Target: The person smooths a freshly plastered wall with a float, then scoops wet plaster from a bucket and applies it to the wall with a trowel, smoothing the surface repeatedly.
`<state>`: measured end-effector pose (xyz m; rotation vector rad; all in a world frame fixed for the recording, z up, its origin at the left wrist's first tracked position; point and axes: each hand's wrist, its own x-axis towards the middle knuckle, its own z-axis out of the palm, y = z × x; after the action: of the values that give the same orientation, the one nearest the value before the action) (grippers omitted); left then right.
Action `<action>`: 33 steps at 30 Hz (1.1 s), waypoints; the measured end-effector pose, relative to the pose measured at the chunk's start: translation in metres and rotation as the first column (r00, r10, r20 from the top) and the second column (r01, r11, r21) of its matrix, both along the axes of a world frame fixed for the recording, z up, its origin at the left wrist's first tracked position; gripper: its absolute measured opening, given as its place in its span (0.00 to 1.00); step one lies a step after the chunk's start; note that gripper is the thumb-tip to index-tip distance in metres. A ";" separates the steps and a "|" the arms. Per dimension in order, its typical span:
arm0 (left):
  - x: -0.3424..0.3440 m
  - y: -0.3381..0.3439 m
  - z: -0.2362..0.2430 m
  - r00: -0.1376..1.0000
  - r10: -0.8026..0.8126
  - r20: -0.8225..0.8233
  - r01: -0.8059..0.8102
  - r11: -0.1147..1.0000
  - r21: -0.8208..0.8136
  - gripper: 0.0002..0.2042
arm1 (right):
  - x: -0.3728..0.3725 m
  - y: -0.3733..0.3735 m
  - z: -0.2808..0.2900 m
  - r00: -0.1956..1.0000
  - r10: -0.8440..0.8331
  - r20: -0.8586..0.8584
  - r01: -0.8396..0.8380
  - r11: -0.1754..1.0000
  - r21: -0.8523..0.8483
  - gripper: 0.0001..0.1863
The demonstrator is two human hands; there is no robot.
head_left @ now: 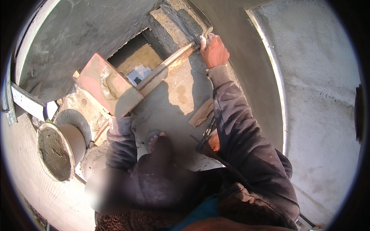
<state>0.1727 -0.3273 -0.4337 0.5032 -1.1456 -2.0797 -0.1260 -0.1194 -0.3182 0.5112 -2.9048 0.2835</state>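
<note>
R hand (214, 51) up by wall corner, fingers curled; can't tell if they're gripping anything. L hand (113, 121) mostly hidden at near edge of reddish board (92, 73), grip can't tell. Board has mortar dab (109, 87) on top; wood plank (163, 71) to its R, mortar bucket (78, 141) lower L.

Hard Sun, Soft Patches

Strong daylight here, and I read it slanting in from the lower left: the bucket (78, 143) throws its shadow up and right! A dark shadow cuts the sunlit floor (181, 94), and shade bites into the pinkish board (91, 81). A bluish-white reflection (138, 73) shines in the dim pit. I see the trousers (156, 186) smearing, a pale blur at lower left, and straight edges bowing.
</note>
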 end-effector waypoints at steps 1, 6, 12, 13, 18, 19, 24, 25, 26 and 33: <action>0.000 0.000 0.001 1.000 0.000 0.003 0.000 1.000 -0.002 0.27 | -0.002 0.003 -0.004 1.000 -0.020 0.010 0.020 1.000 0.017 0.18; 0.002 0.000 0.003 1.000 -0.002 0.013 0.002 1.000 -0.011 0.27 | -0.010 0.011 0.003 0.996 -0.071 0.051 0.067 0.996 0.064 0.19; 0.004 0.000 0.006 1.000 -0.003 0.018 0.003 1.000 -0.018 0.27 | -0.007 0.019 0.026 0.995 -0.094 -0.025 0.093 0.995 -0.029 0.19; 0.003 0.000 0.006 1.000 -0.001 0.018 0.001 1.000 -0.019 0.27 | -0.003 0.020 0.022 0.994 -0.091 -0.054 0.088 0.994 -0.065 0.19; 0.007 0.002 0.009 1.000 -0.003 0.017 0.004 1.000 -0.021 0.27 | 0.005 0.001 -0.003 0.999 -0.050 -0.008 0.050 0.998 -0.027 0.19; 0.008 0.002 0.009 1.000 -0.004 0.014 0.005 1.000 -0.021 0.27 | 0.002 -0.001 -0.007 0.998 -0.063 0.013 0.063 0.998 0.000 0.19; 0.007 0.001 0.010 1.000 -0.011 0.004 0.011 1.000 -0.019 0.27 | -0.009 -0.007 -0.025 0.992 -0.124 -0.005 0.125 0.992 0.022 0.19; 0.007 0.000 0.009 1.000 -0.012 0.002 0.012 1.000 -0.017 0.27 | -0.008 -0.007 -0.026 0.994 -0.111 -0.021 0.112 0.994 0.022 0.19; 0.007 -0.002 0.009 1.000 -0.012 -0.003 0.012 1.000 -0.016 0.27 | -0.008 -0.006 -0.025 0.994 -0.099 -0.037 0.100 0.995 0.022 0.18; 0.002 -0.005 0.009 0.999 -0.005 -0.043 0.005 1.000 -0.006 0.27 | -0.007 -0.007 0.017 0.967 -0.099 -0.234 0.070 0.989 -0.128 0.18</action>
<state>0.1745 -0.3327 -0.4246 0.4508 -1.1289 -2.0807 -0.1326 -0.1261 -0.3017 0.3725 -2.6473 0.3540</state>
